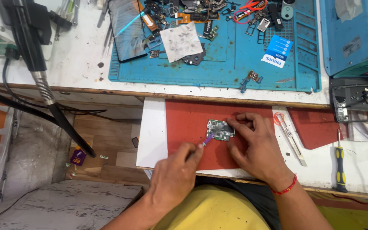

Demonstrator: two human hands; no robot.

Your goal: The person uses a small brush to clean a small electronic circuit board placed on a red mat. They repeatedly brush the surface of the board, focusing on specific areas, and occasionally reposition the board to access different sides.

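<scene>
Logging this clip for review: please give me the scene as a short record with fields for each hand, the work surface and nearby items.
left hand: the left hand holds a thin purple-tipped tool, its tip at the edge of the circuit board
right hand: the right hand has fingertips pressed on the circuit board
surface: red mat on a white board
nearby: tweezers and a yellow-handled screwdriver to the right; blue repair mat with phone parts behind
</scene>
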